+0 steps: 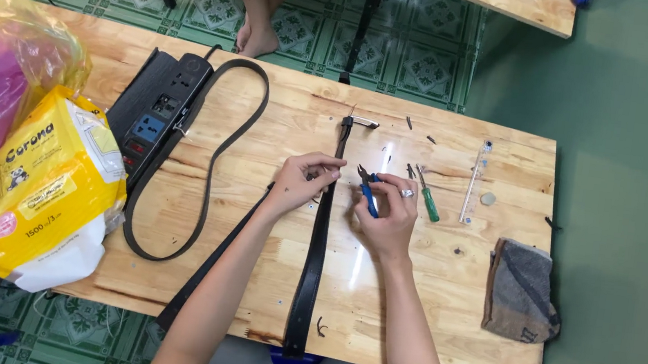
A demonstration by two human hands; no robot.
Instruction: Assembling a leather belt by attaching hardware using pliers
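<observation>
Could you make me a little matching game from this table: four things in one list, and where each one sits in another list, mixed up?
Things:
1. pliers
2. screwdriver
3. grey cloth
4. power strip

Places:
A. near the table's right edge
B. in the right hand
C. inside the loop of a belt
D. lying just right of the right hand

Pairs: 1-B, 2-D, 3-A, 4-C

My right hand (387, 214) is covering most of the blue-handled cutters (369, 193); their jaw position is proving unreadable. Small black scraps (418, 130) are remaining too tiny to identify.
</observation>
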